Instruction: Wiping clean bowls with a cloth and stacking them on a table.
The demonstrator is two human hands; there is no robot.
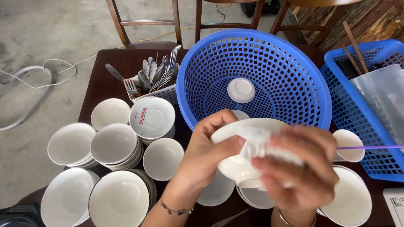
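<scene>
My left hand (pixel 202 157) grips a white bowl (pixel 235 166) by its rim and holds it tilted above the table. My right hand (pixel 301 168) presses a white cloth (pixel 259 145) against the inside of that bowl. Both hands are in front of a big round blue basket (pixel 294 84), which holds one small white dish (pixel 241 90) upside down at its middle.
Stacks of white bowls (pixel 115 145) fill the left of the dark table (pixel 105 80), more white bowls (pixel 351 201) lie under my hands. A white caddy of spoons and forks (pixel 153 77) stands behind. A rectangular blue crate (pixel 370 138) with chopsticks is at right. Wooden chairs (pixel 145 25) stand beyond.
</scene>
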